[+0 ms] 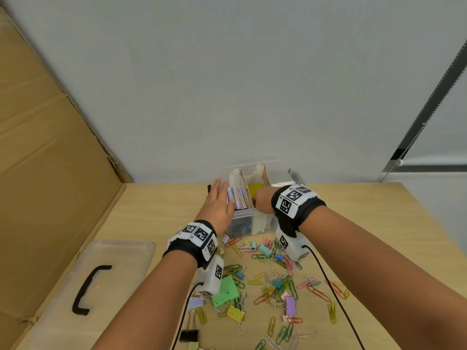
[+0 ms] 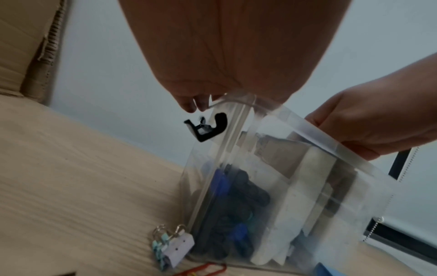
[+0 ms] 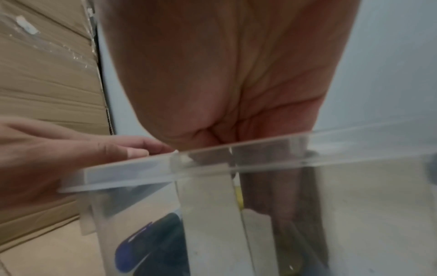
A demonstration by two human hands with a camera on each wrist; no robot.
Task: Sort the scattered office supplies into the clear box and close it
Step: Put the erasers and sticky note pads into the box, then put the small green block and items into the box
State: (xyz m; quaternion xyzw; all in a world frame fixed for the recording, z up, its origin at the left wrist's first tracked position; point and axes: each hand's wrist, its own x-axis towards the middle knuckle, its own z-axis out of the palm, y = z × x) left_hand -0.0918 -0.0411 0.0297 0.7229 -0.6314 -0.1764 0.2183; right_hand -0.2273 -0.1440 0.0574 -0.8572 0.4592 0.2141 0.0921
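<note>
The clear box point(image 1: 242, 215) stands at the table's back edge, open, split by cardboard dividers point(image 1: 241, 178). White-and-orange tubes point(image 1: 237, 197) lie in its left compartment, and dark and blue clips point(image 2: 238, 201) fill the bottom. My left hand point(image 1: 219, 199) rests flat on the box's left rim point(image 2: 305, 125), fingers straight. My right hand point(image 1: 262, 200) reaches down into the middle compartment beside something yellow point(image 1: 255, 189). Its fingers are hidden inside and blurred through the wall point(image 3: 283, 205). Several coloured paper clips point(image 1: 278, 281) and binder clips point(image 1: 290, 304) lie scattered on the table in front of the box.
The clear lid point(image 1: 121, 258) with a black handle point(image 1: 87, 289) lies at the front left. Cardboard point(image 1: 45, 160) leans along the left, and a grey wall stands behind the box. A green binder clip point(image 1: 225, 291) and a black one point(image 1: 189, 335) lie near my left wrist.
</note>
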